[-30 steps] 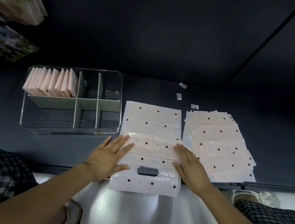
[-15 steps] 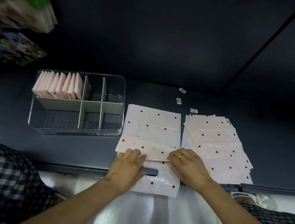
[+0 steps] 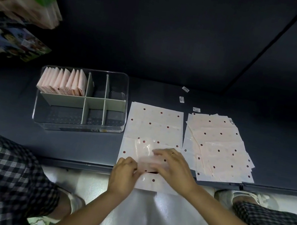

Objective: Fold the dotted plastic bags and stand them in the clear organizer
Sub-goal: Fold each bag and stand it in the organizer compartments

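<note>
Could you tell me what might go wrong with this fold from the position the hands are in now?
1. The dotted bag overhangs the near edge of the dark shelf, so its glossy plastic may slip off as the left hand and right hand work the near end.
2. The stack of unfolded bags lies just beside the right hand; a sweep could scatter it.

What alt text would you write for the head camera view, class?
Two hands, left hand and right hand, fold a dotted plastic bag on a dark table, between a clear organizer holding folded bags and a flat stack.
</note>
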Tool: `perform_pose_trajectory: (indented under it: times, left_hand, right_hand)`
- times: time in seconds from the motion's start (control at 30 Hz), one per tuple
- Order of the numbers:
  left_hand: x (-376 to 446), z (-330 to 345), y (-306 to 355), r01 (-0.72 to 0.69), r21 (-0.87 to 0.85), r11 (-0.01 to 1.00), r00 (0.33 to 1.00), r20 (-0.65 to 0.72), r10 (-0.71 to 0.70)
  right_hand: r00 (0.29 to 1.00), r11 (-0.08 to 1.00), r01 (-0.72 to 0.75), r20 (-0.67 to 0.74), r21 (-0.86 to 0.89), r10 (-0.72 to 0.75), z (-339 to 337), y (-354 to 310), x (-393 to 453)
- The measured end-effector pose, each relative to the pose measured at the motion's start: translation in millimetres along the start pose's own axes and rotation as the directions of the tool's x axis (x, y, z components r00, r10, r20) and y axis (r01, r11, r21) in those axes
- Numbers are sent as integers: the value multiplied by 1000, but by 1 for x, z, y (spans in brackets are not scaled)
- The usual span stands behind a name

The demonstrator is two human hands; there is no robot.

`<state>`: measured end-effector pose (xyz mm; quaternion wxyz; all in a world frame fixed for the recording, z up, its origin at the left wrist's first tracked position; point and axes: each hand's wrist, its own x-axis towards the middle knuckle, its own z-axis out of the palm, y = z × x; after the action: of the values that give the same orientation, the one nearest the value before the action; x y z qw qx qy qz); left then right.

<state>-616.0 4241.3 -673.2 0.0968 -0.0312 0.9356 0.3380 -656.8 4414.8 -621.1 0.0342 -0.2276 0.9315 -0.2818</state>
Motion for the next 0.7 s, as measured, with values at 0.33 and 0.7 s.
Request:
perform_pose_trajectory:
  times: [0.33,0.7]
  left_hand:
    - [13,-6,4,261,-268,927,963,9,-269]
    - [14,-13,-2,-155,300,941,981,-68,183]
  right_hand:
    - [970,935,207,-63,-287,-234,26,9,7]
    - [950,859,310,157,-407,-269,46,24,-4]
